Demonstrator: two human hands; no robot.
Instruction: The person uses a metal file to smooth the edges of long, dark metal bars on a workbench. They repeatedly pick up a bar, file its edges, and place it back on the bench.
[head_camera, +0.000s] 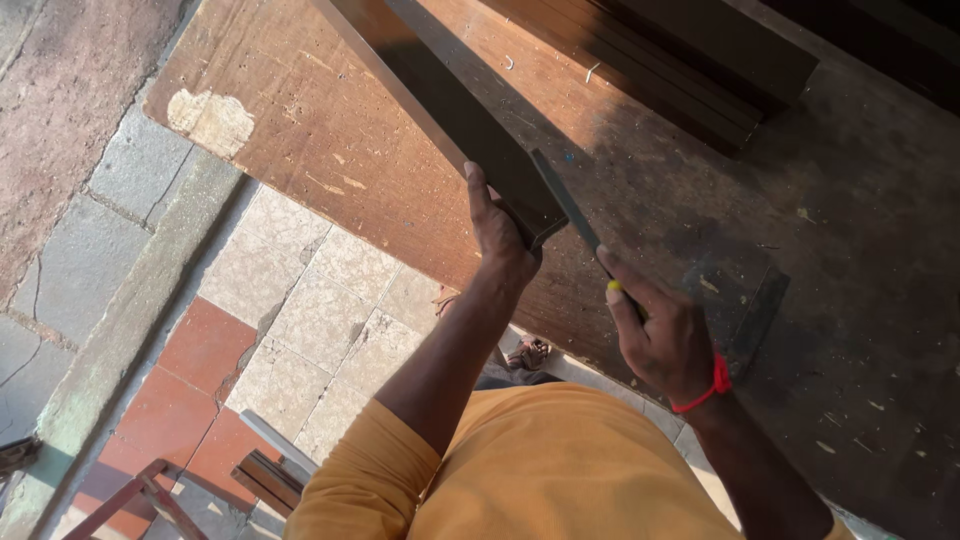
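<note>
There is a single view, taken from a camera on the person's head and aimed steeply down over the chest and both forearms. It sits close: the orange shirt (540, 470) fills the bottom edge, and the left hand (500, 235) and right hand (665, 335) lie near the middle of the frame. The picture is tilted, so the brown wooden surface (300, 110) runs slantwise from upper left to lower right beyond the fingers. Left of the fingers and below the surface's edge, the view reaches down to the tiled floor (300, 330).
</note>
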